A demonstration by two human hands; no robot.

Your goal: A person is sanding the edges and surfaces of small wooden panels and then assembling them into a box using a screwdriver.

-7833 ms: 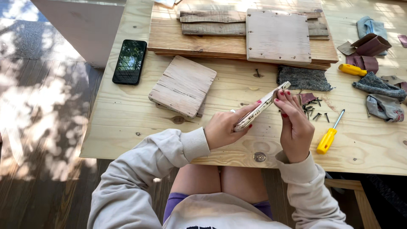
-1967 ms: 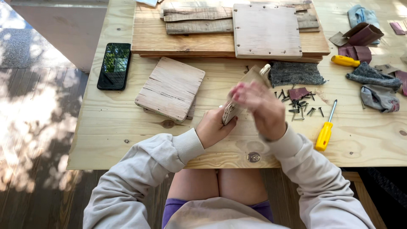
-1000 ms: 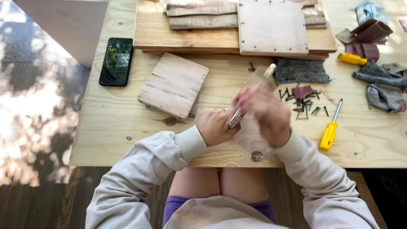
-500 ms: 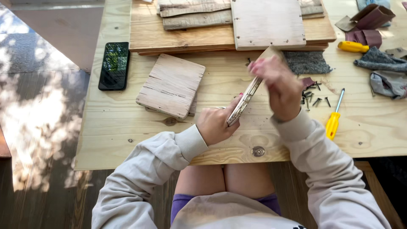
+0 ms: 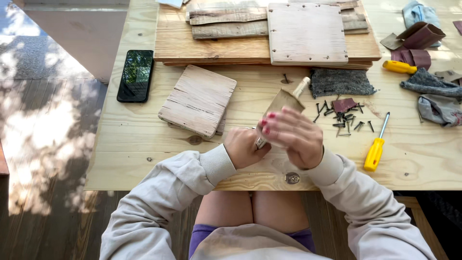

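My left hand grips the near end of a thin wooden board held on edge over the plywood table. My right hand is wrapped over the board's side with a tan sheet of sandpaper pressed against it. The board's far tip points toward the back right. A pile of dark nails lies just right of my hands.
A square weathered board lies left of my hands, a black phone beyond it. Stacked planks sit at the back. A grey pad, yellow screwdriver, folded sandpaper pieces and rags are at right.
My right hand slid down along the board toward me, after having moved up toward its far tip half a second ago. The left hand kept its grip on the near end.
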